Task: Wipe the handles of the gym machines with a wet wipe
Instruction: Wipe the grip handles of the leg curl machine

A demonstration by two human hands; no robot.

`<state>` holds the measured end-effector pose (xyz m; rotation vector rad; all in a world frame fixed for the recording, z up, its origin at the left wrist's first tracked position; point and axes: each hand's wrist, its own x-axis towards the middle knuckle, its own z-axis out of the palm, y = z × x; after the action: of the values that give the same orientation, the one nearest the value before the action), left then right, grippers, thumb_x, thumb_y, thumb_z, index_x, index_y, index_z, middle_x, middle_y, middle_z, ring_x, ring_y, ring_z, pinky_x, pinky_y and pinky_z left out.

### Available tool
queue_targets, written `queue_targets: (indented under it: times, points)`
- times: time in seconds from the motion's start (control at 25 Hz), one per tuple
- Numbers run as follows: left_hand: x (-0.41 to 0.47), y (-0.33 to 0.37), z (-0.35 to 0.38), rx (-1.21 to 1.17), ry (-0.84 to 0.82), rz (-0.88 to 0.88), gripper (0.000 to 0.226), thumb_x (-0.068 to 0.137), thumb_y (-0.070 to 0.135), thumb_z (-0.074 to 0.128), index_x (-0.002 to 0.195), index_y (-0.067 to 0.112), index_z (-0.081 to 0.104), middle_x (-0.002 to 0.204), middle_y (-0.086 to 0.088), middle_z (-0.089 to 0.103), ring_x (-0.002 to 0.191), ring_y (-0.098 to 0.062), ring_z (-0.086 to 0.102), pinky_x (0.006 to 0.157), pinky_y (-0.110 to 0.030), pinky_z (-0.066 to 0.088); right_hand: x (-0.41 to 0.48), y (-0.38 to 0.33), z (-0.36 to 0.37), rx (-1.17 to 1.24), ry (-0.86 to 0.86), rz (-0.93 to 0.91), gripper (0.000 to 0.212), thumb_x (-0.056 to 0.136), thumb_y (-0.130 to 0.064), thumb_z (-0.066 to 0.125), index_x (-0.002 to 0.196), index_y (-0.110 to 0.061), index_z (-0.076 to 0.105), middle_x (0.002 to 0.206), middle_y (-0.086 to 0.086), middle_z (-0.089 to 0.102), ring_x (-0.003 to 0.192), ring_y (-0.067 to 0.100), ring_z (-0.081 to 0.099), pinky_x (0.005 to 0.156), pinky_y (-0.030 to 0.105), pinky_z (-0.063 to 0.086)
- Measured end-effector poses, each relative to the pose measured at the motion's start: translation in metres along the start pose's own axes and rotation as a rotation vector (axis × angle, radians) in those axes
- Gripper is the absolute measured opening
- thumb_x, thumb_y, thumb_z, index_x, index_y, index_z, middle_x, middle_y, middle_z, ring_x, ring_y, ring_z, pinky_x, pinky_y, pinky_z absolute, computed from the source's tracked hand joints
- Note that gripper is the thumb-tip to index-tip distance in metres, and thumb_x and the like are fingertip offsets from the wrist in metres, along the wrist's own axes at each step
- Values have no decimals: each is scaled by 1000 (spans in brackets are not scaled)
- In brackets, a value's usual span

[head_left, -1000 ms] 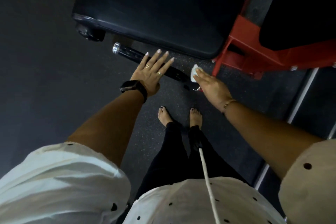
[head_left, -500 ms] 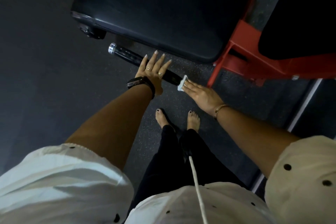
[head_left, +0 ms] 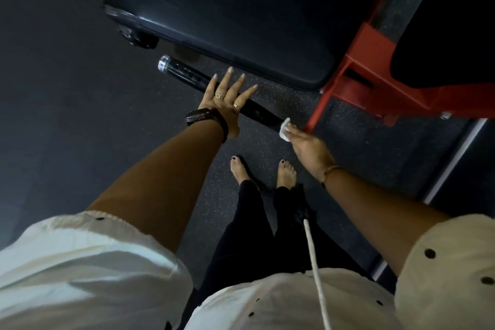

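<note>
The right hand (head_left: 308, 146) pinches a bunched wet wipe (head_left: 284, 128) at its fingertips and presses it on the inner end of the black handle (head_left: 187, 75), where the bar meets the machine. The left hand (head_left: 226, 99) lies flat across the middle of the same bar, fingers straight and spread, gripping nothing; it seems to be steadying the bar. The two hands are apart, with a bare stretch of bar between them. To do this pass well, I would fold the wipe round the bar so the underside is cleaned too, then draw it outward toward the chrome end cap (head_left: 164, 63), lifting the left hand out of the way as the wipe arrives, since the part under the palm is covered. Room is tight at the inner end: the red frame (head_left: 375, 83) has a leg just beside the right knuckles, and the near edge of the dark seat pad (head_left: 227, 16) runs close behind the bar. Past the cap the dark floor (head_left: 67, 115) lies open. Bare feet (head_left: 241, 169) stand below the bar, and a white cord (head_left: 316, 262) hangs near the right forearm.
</note>
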<state>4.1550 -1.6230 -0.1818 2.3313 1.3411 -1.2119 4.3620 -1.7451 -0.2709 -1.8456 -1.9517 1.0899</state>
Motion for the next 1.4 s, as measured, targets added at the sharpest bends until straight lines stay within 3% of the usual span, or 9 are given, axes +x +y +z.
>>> queue_targets:
  times: [0.12,0.2,0.28,0.48,0.68,0.84,1.0,1.16,1.4]
  points:
    - [-2,1,1,-2,15,-15,107,83,44,59,144,34,-28,157,-3,-25,139,-32,-32,113,-53,-17,14,-16,-7,702,235,652,39,84,9,44,108,-7,71,111,6,69,108,18,63,92,14,45]
    - [-2,2,-2,-8,-1,-19,108,82,42,61,145,33,-26,157,-4,-24,139,-32,-31,113,-53,-17,24,-24,-5,1003,299,775,43,81,12,42,97,-12,73,99,4,71,93,15,67,86,24,53]
    - [-2,3,-3,5,-14,-26,108,82,41,62,146,33,-25,158,-4,-23,139,-32,-31,113,-54,-16,24,-20,3,995,261,833,41,79,10,45,89,-17,75,98,7,73,88,15,67,87,30,54]
    - [-3,3,-6,6,-26,-21,106,83,42,61,147,33,-23,158,-4,-21,140,-32,-30,113,-54,-16,25,-27,2,581,104,692,25,86,1,55,103,-10,70,104,2,69,91,16,64,65,7,46]
    - [-2,2,-5,-4,-13,-13,104,84,42,59,146,34,-24,158,-3,-22,140,-32,-30,113,-53,-16,61,-57,-7,500,135,698,23,89,-8,54,101,-13,73,105,5,71,100,22,65,87,34,53]
    - [-4,1,-2,-6,9,-1,101,85,42,56,146,33,-25,158,-4,-22,140,-32,-30,113,-53,-16,79,-92,-18,554,103,457,25,93,-9,51,112,-11,67,104,0,65,96,13,60,76,17,45]
    - [-3,1,5,-22,63,31,97,87,41,51,147,29,-25,159,-4,-19,141,-31,-27,111,-53,-18,61,-63,-14,459,8,525,23,96,-12,48,112,-15,65,113,5,65,106,22,59,92,36,50]
    - [-9,-18,19,-548,392,168,97,80,29,61,152,23,-4,161,-1,5,148,-24,-5,112,-41,-16,69,-72,-12,470,30,607,24,94,-13,48,106,-19,68,110,4,68,103,23,63,91,41,52]
    - [-6,-57,28,-1235,774,-247,73,76,21,52,146,14,34,156,-10,26,144,-26,20,119,-48,2,154,-188,-20,491,0,255,23,94,-12,52,111,-8,68,107,4,68,96,13,61,79,18,43]
